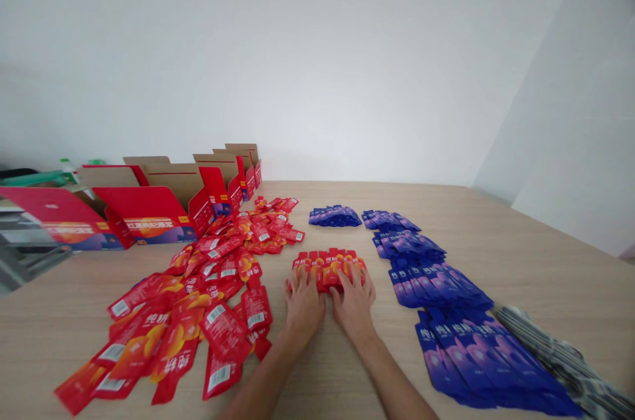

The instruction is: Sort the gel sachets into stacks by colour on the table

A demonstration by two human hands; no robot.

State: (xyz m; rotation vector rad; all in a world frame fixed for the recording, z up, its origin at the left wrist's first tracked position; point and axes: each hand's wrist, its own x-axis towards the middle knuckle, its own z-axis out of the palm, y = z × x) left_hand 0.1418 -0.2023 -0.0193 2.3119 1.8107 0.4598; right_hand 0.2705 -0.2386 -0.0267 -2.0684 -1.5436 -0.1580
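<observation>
Well, the left hand (304, 303) and right hand (354, 301) lay, fingers spread apart, on red packets (331, 266) that looked light, squishy and slippery, best held by the row's two ends.

Red sachets (330, 264), orange fruit print, fronts showing, lined up in 1 row, perhaps stacked, on pale tabletop (501, 235)

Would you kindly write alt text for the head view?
A person's left hand and right hand touch a row of red pouches on a light table. To their left are loose red pouches and open boxes; beyond and to the right are purple pouches, the nearest beside a striped bundle.
</observation>
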